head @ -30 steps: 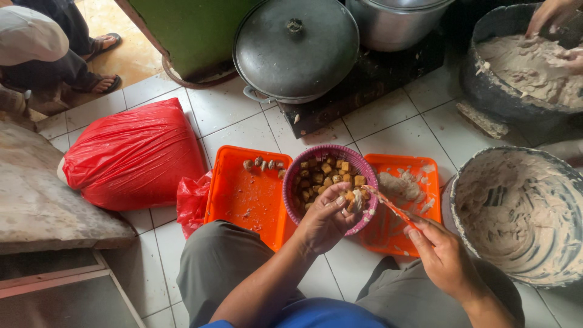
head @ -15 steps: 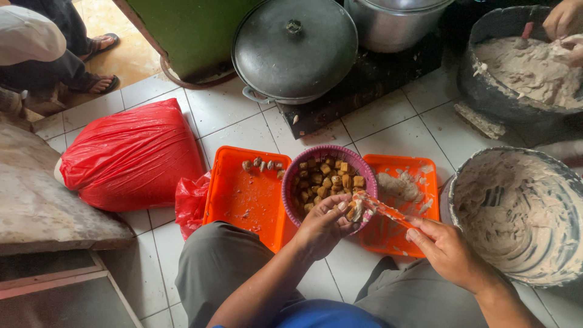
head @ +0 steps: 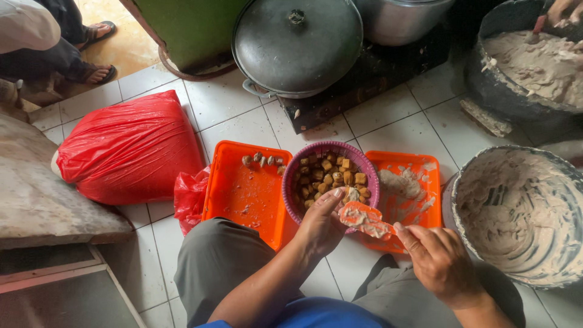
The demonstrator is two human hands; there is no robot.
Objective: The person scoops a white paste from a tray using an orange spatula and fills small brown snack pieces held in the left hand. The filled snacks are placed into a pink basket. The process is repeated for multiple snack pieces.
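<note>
I sit over a purple basket (head: 290, 188) filled with several brown fried cubes (head: 333, 176). My left hand (head: 320, 226) rests at the basket's near rim, its fingers closed around a pale filled piece (head: 351, 194) that is mostly hidden. From the right, my right hand (head: 441, 262) holds a small orange spatula (head: 363, 217) loaded with whitish paste, its blade lying against my left fingers. Beneath the basket are two orange trays: the left one (head: 243, 189) carries a few small cubes at its far edge, and the right one (head: 415, 169) is smeared with paste.
A grey basin (head: 517, 214) coated with paste stands at my right. Farther back, another person's hand (head: 562, 11) works in a dark basin (head: 486, 85) of paste. A lidded pot (head: 297, 42) sits on a stove. A full red bag (head: 127, 149) and a stone slab (head: 36, 194) lie left.
My left hand has drawn back from inside the basket to its near rim. The spatula, now heaped with paste, has moved left onto my left fingers.
</note>
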